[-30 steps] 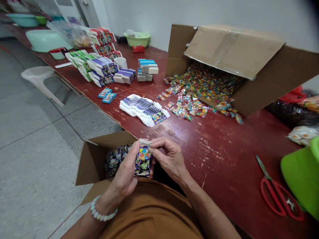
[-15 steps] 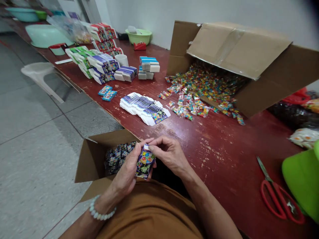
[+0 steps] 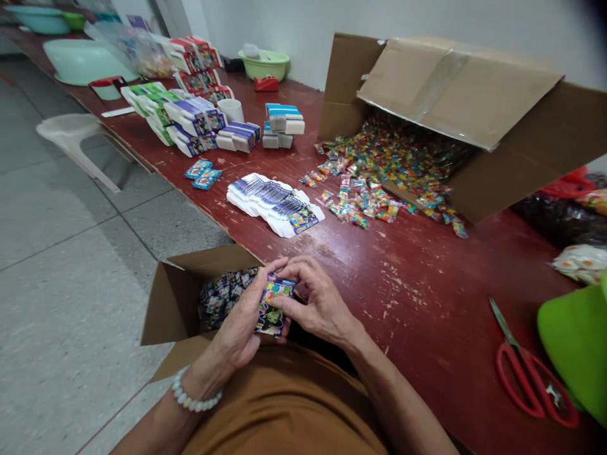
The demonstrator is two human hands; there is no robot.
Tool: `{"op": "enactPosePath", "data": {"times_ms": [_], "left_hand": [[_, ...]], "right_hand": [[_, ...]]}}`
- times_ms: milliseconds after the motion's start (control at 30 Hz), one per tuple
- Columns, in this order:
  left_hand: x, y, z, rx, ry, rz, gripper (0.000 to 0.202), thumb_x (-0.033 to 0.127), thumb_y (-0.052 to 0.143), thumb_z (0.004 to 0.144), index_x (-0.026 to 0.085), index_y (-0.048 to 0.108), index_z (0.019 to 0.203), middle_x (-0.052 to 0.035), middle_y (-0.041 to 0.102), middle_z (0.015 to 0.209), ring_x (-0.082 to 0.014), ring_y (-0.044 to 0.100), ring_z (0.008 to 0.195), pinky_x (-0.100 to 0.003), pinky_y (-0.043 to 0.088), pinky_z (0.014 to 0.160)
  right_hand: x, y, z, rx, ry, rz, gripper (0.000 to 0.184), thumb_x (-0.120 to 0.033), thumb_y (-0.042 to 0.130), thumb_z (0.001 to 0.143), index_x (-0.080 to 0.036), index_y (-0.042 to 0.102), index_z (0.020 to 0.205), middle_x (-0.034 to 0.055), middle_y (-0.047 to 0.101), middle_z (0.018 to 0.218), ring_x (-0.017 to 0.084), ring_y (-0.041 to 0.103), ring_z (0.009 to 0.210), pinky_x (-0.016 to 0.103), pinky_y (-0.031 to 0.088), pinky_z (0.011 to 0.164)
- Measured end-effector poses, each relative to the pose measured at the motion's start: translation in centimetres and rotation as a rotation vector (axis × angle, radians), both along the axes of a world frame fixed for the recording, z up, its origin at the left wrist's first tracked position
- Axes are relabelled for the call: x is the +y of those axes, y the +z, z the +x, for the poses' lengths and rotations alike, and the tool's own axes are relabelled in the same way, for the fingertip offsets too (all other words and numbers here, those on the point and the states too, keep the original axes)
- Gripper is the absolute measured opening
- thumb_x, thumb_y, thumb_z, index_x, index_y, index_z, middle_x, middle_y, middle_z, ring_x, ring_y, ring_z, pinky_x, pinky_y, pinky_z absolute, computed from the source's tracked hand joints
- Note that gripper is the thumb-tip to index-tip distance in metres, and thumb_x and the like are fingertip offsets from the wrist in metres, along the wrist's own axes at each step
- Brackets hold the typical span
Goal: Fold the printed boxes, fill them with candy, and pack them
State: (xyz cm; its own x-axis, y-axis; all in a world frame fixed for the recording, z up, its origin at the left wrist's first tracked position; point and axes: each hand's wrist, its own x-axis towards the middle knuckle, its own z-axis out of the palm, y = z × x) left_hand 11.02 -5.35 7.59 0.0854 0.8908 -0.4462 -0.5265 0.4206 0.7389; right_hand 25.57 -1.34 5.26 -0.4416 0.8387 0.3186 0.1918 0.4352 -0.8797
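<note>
A small dark printed candy box [image 3: 271, 321] is between my two hands, above my lap. My left hand [image 3: 241, 322] grips it along its left side and from beneath. The thumb of my right hand [image 3: 315, 303] presses on the printed front, with the fingers bent around the upper right edge. Just left of my hands, an open cardboard box [image 3: 171, 303] holds many dark printed candy boxes [image 3: 222, 297]. On the table ahead lies a fanned stack of flat purple cartons [image 3: 275, 203].
Wrapped candies [image 3: 365, 202] spill from a tipped large carton [image 3: 465, 95] on the red table [image 3: 427, 284]. Red-handled scissors [image 3: 521, 366] lie at right near a green object [image 3: 578, 341]. Stacked carton bundles [image 3: 194, 120] and two blue boxes [image 3: 203, 174] are further left. A white stool [image 3: 76, 136] stands beyond.
The white flap at the candy box's top no longer shows; the top now looks closed. My right thumb has moved from the top edge down onto the front.
</note>
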Motion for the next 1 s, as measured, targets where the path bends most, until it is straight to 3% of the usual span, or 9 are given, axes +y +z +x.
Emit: {"op": "enactPosePath", "data": {"times_ms": [100, 167, 267, 400, 600, 733, 867, 1000], "left_hand": [[0.2, 0.0, -0.2, -0.089, 0.080, 0.007, 0.035, 0.040, 0.049, 0.101, 0.025, 0.058, 0.131, -0.0055, 0.072, 0.090, -0.0177, 0.070, 0.068, -0.028, 0.061, 0.058], [0.4, -0.1, -0.3, -0.148, 0.111, 0.012, 0.031, 0.036, 0.046, 0.102, 0.024, 0.059, 0.128, -0.0060, 0.073, 0.094, -0.0183, 0.072, 0.074, -0.032, 0.063, 0.067], [0.7, 0.0, -0.3, -0.190, 0.166, -0.024, 0.029, 0.031, 0.043, 0.104, 0.021, 0.062, 0.123, -0.0060, 0.074, 0.101, -0.0171, 0.072, 0.079, -0.032, 0.062, 0.076], [0.9, 0.4, 0.0, -0.208, 0.214, -0.118, 0.030, 0.029, 0.039, 0.105, 0.018, 0.066, 0.112, -0.0071, 0.075, 0.103, -0.0177, 0.073, 0.086, -0.032, 0.060, 0.086], [0.8, -0.6, 0.4, -0.215, 0.219, -0.055, 0.026, 0.028, 0.046, 0.103, 0.021, 0.064, 0.121, -0.0053, 0.074, 0.106, -0.0178, 0.072, 0.090, -0.032, 0.057, 0.088], [0.2, -1.9, 0.6, -0.236, 0.128, 0.005, 0.022, 0.031, 0.065, 0.093, 0.017, 0.068, 0.110, -0.0059, 0.074, 0.100, -0.0175, 0.069, 0.085, -0.028, 0.055, 0.079], [-0.5, -2.6, 0.9, -0.315, 0.067, -0.016, 0.029, 0.018, 0.080, 0.076, 0.015, 0.068, 0.103, -0.0045, 0.072, 0.093, -0.0149, 0.066, 0.082, -0.025, 0.051, 0.076], [-0.8, -2.8, 1.3, -0.465, 0.028, -0.098, 0.031, 0.015, 0.082, 0.071, 0.016, 0.064, 0.096, -0.0034, 0.069, 0.090, -0.0139, 0.064, 0.077, -0.026, 0.050, 0.074]], "right_hand": [[-0.3, 0.0, -0.2, -0.024, -0.016, 0.136, 0.082, -0.047, 0.086, 0.069, -0.027, 0.045, 0.137, 0.0131, 0.045, 0.143, 0.030, 0.043, 0.137, 0.048, 0.043, 0.111], [-0.5, 0.0, -0.2, -0.066, 0.010, 0.195, 0.100, -0.050, 0.087, 0.068, -0.028, 0.031, 0.147, 0.0141, 0.040, 0.149, 0.031, 0.038, 0.142, 0.050, 0.037, 0.116], [-0.8, 0.0, -0.1, -0.184, 0.062, 0.262, 0.104, -0.050, 0.084, 0.069, -0.026, 0.026, 0.151, 0.0152, 0.040, 0.151, 0.033, 0.039, 0.140, 0.052, 0.036, 0.115], [-0.8, 0.0, -0.4, -0.242, 0.050, 0.269, 0.095, -0.038, 0.084, 0.069, -0.023, 0.032, 0.148, 0.0145, 0.049, 0.145, 0.032, 0.047, 0.130, 0.049, 0.041, 0.109], [-0.1, -0.4, -0.7, -0.174, 0.029, 0.395, 0.083, -0.028, 0.075, 0.068, -0.017, 0.040, 0.142, 0.0171, 0.057, 0.132, 0.033, 0.054, 0.121, 0.052, 0.045, 0.105], [-0.5, -0.9, 0.4, -0.115, 0.001, 0.180, 0.078, -0.026, 0.077, 0.066, -0.022, 0.045, 0.137, 0.0137, 0.059, 0.130, 0.031, 0.058, 0.118, 0.050, 0.049, 0.102], [-2.2, -1.1, 2.1, -0.121, 0.041, -0.179, 0.089, -0.027, 0.077, 0.074, -0.026, 0.029, 0.149, 0.0163, 0.048, 0.142, 0.030, 0.057, 0.125, 0.047, 0.054, 0.101], [-4.0, -1.2, 2.8, -0.052, 0.058, -0.324, 0.083, -0.028, 0.074, 0.082, -0.031, 0.025, 0.149, 0.0149, 0.045, 0.145, 0.028, 0.056, 0.128, 0.042, 0.058, 0.097]]}}
